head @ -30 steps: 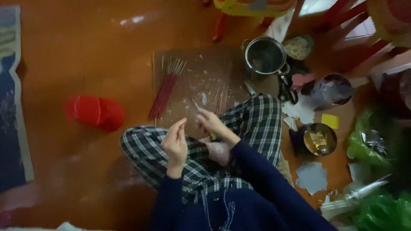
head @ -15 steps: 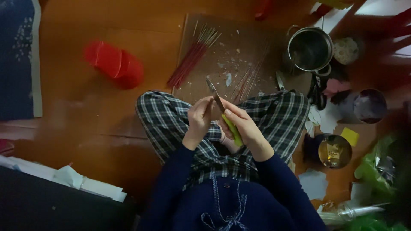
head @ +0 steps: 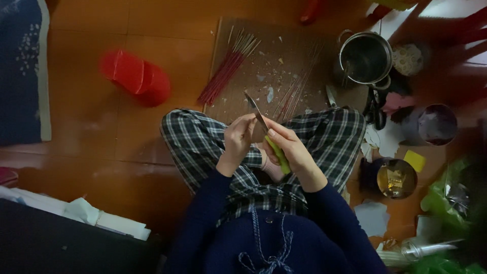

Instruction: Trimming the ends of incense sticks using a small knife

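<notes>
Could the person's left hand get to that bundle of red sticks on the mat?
Probably yes. The left hand is at the knife over the lap, and the red sticks lie just beyond the knee on the mat, with nothing between them.

Green-handled knife (head: 269,138), red stick bundle (head: 227,71), red stool (head: 136,77), checked trousers (head: 198,139), navy sweater (head: 284,238)

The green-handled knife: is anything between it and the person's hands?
Nothing visible. The right hand grips the green-handled metal knife directly, and the left hand touches near its blade. The red sticks lie apart on the brown cardboard mat.
</notes>
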